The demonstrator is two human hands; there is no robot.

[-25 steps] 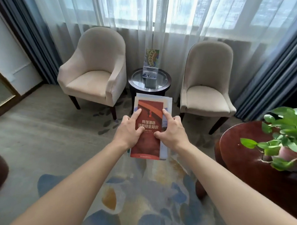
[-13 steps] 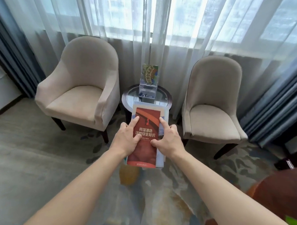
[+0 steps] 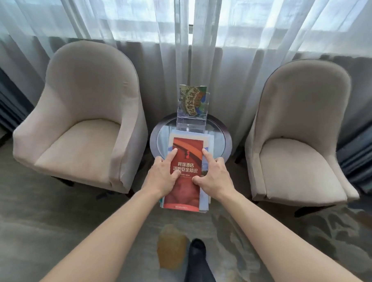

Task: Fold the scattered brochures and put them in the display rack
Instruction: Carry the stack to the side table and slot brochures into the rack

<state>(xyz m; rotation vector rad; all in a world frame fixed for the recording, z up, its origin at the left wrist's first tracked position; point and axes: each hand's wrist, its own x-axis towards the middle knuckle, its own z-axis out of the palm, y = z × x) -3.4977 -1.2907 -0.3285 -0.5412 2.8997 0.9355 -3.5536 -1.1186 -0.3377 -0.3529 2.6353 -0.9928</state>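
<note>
I hold a stack of folded brochures (image 3: 187, 183) in front of me, a red one with white lettering on top and pale blue ones showing at its right edge. My left hand (image 3: 162, 178) grips the stack's left side and my right hand (image 3: 212, 178) its right side, thumbs on the red cover. Beyond the stack a clear acrylic display rack (image 3: 192, 116) stands on a small round glass-topped table (image 3: 224, 139). One green and yellow brochure (image 3: 193, 100) stands upright in the rack's back tier.
A beige armchair (image 3: 80, 128) is left of the table and another beige armchair (image 3: 300, 140) is right of it. Sheer curtains (image 3: 154, 25) hang behind. Patterned carpet lies below, with my dark shoe (image 3: 197, 255) stepping forward.
I have walked toward the small table with the stack held the same way. The table and rack are now much closer, and the wooden table with the plant has left the view.
</note>
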